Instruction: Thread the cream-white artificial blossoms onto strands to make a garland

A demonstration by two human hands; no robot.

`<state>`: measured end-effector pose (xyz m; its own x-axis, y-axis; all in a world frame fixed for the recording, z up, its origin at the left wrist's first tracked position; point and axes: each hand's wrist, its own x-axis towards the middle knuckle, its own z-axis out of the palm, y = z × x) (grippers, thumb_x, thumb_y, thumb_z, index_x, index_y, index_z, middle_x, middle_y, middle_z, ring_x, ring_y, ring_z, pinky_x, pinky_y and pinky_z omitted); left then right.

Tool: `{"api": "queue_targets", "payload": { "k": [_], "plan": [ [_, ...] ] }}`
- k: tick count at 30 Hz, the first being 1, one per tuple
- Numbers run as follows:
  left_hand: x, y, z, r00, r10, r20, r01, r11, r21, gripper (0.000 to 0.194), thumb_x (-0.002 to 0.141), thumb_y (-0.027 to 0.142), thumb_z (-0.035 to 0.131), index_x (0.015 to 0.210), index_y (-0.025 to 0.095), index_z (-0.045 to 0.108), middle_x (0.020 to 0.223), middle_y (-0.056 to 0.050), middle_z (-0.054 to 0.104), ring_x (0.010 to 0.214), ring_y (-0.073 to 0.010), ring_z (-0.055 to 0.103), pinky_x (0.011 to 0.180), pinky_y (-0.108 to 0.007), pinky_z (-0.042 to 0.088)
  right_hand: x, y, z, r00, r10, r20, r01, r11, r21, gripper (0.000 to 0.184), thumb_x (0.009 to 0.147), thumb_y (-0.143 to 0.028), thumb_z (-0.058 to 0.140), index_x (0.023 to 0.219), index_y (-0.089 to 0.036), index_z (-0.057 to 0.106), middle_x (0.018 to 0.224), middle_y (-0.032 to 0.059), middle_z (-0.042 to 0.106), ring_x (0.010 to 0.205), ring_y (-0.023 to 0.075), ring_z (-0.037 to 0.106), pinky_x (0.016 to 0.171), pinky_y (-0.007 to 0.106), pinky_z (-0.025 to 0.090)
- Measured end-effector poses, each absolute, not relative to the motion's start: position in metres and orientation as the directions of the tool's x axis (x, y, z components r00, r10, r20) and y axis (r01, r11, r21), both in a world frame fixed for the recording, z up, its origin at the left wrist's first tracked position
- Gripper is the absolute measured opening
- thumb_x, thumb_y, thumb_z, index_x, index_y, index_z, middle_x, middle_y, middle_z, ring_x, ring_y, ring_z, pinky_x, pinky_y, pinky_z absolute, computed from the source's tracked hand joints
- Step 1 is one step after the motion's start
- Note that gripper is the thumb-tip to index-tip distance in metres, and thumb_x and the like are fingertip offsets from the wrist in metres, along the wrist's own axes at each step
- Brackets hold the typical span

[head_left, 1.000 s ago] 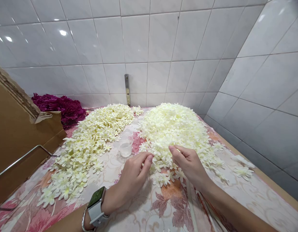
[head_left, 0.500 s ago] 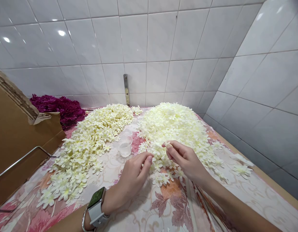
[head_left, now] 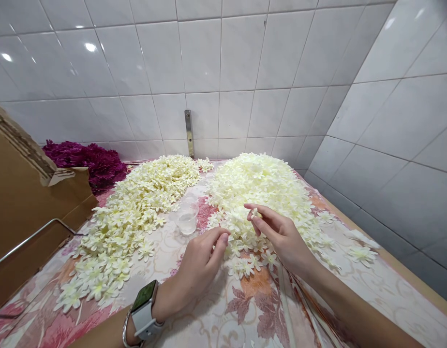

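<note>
Between the thumb and fingers of my right hand point(head_left: 281, 237) is a small white flower point(head_left: 256, 212), held above the front of the right-hand pile of pale flowers point(head_left: 260, 179). My left hand point(head_left: 205, 256) is closed near the front edge of that pile, thumb against the bent fingers. Whatever it may hold is hidden. A watch point(head_left: 145, 304) with a white strap and a silver bangle are on my left wrist. Left of my hands lies a second pile of creamy flowers point(head_left: 140, 208). A small clear plastic cup point(head_left: 187, 222) stands between the piles.
A floral cloth point(head_left: 194, 324) covers the table. Purple flowers point(head_left: 85, 162) lie at the back left, behind a cardboard box point(head_left: 42, 222). A bent metal rod point(head_left: 31, 244) runs in front of the box. Loose flowers point(head_left: 361, 253) lie at the right. Tiled walls point(head_left: 238, 58) enclose the back and right.
My right hand's fingers have shifted a little, and the small white flower in them now shows more, raised slightly and turned. My left hand stays nearly in place.
</note>
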<state>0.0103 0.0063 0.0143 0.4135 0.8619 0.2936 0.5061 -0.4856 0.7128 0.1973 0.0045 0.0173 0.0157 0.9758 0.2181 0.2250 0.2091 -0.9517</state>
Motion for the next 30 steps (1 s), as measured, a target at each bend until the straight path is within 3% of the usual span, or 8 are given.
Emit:
{"api": "queue_targets", "payload": {
  "k": [2, 5, 11, 14, 17, 23, 26, 30],
  "plan": [
    [0.0105, 0.0061, 0.0142, 0.413, 0.861, 0.296, 0.501, -0.486, 0.716, 0.035, 0.093, 0.036, 0.03, 0.092, 0.019, 0.061, 0.078, -0.002, 0.064, 0.07, -0.0156, 0.059, 0.066, -0.028, 0.041, 0.1988, 0.0048, 0.0174, 0.012, 0.976, 0.215, 0.185, 0.209, -0.96, 0.035, 0.084, -0.044, 0.051, 0.107, -0.018, 0.058, 0.073, 0.0009, 0.051, 0.062, 0.0122, 0.046, 0.057, 0.026, 0.039],
    [0.0109, 0.0058, 0.0136, 0.41, 0.863, 0.296, 0.502, -0.484, 0.717, 0.035, 0.094, 0.036, 0.03, 0.091, 0.019, 0.06, 0.077, -0.002, 0.063, 0.071, -0.0157, 0.058, 0.066, -0.028, 0.04, 0.2, 0.0042, 0.0187, -0.025, 0.979, 0.202, 0.168, 0.203, -0.965, 0.03, 0.084, -0.046, 0.051, 0.081, -0.017, 0.058, 0.063, -0.0022, 0.044, 0.052, 0.0091, 0.038, 0.047, 0.024, 0.031],
    [0.0099, 0.0053, 0.013, 0.411, 0.862, 0.299, 0.496, -0.486, 0.719, 0.036, 0.094, 0.037, 0.029, 0.09, 0.019, 0.06, 0.078, -0.003, 0.063, 0.072, -0.0161, 0.057, 0.066, -0.028, 0.04, 0.1983, 0.0018, 0.0218, 0.068, 0.976, 0.209, 0.213, 0.191, -0.958, 0.047, 0.083, -0.05, 0.051, 0.053, -0.019, 0.031, 0.052, -0.0063, 0.024, 0.047, 0.007, 0.022, 0.044, 0.025, 0.018],
    [0.0103, 0.005, 0.0133, 0.413, 0.864, 0.289, 0.498, -0.48, 0.723, 0.037, 0.094, 0.038, 0.029, 0.09, 0.019, 0.06, 0.077, -0.003, 0.063, 0.071, -0.0166, 0.057, 0.066, -0.028, 0.04, 0.1966, 0.0016, 0.0212, 0.095, 0.979, 0.179, 0.22, 0.155, -0.963, 0.046, 0.084, -0.052, 0.047, 0.053, -0.019, 0.038, 0.051, -0.0067, 0.022, 0.046, 0.0072, 0.02, 0.044, 0.025, 0.017],
    [0.0112, 0.005, 0.0144, 0.412, 0.869, 0.273, 0.511, -0.469, 0.72, 0.038, 0.093, 0.039, 0.028, 0.09, 0.019, 0.061, 0.078, -0.004, 0.064, 0.071, -0.0171, 0.057, 0.066, -0.029, 0.041, 0.1955, 0.0024, 0.0213, 0.049, 0.981, 0.187, 0.211, 0.172, -0.962, 0.036, 0.086, -0.049, 0.046, 0.079, -0.016, 0.058, 0.052, -0.0058, 0.032, 0.047, 0.0085, 0.029, 0.045, 0.024, 0.024],
    [0.0111, 0.0045, 0.0153, 0.411, 0.869, 0.276, 0.522, -0.473, 0.71, 0.037, 0.093, 0.037, 0.029, 0.089, 0.019, 0.061, 0.076, -0.004, 0.064, 0.071, -0.017, 0.058, 0.065, -0.028, 0.041, 0.197, 0.006, 0.02, 0.039, 0.975, 0.219, 0.177, 0.209, -0.962, 0.044, 0.086, -0.039, 0.044, 0.122, -0.014, 0.049, 0.088, 0.0066, 0.06, 0.061, 0.0117, 0.049, 0.059, 0.028, 0.044],
    [0.0109, 0.0044, 0.0147, 0.402, 0.875, 0.27, 0.516, -0.461, 0.722, 0.038, 0.093, 0.038, 0.03, 0.088, 0.019, 0.062, 0.077, -0.004, 0.064, 0.072, -0.0172, 0.058, 0.066, -0.029, 0.041, 0.1978, 0.0059, 0.0196, -0.014, 0.984, 0.18, 0.121, 0.18, -0.976, 0.041, 0.085, -0.042, 0.046, 0.117, -0.016, 0.051, 0.091, 0.0072, 0.062, 0.054, 0.0101, 0.05, 0.051, 0.026, 0.045],
    [0.0123, 0.0066, 0.0148, 0.393, 0.906, 0.154, 0.385, -0.315, 0.867, 0.036, 0.091, 0.041, 0.036, 0.082, 0.018, 0.062, 0.074, -0.003, 0.062, 0.068, -0.0154, 0.056, 0.063, -0.027, 0.043, 0.1952, 0.0007, 0.0204, -0.159, 0.975, 0.155, 0.231, 0.19, -0.954, 0.03, 0.085, -0.043, 0.049, 0.078, -0.017, 0.061, 0.059, -0.0002, 0.056, 0.046, 0.0104, 0.049, 0.044, 0.024, 0.04]
  ]
}}
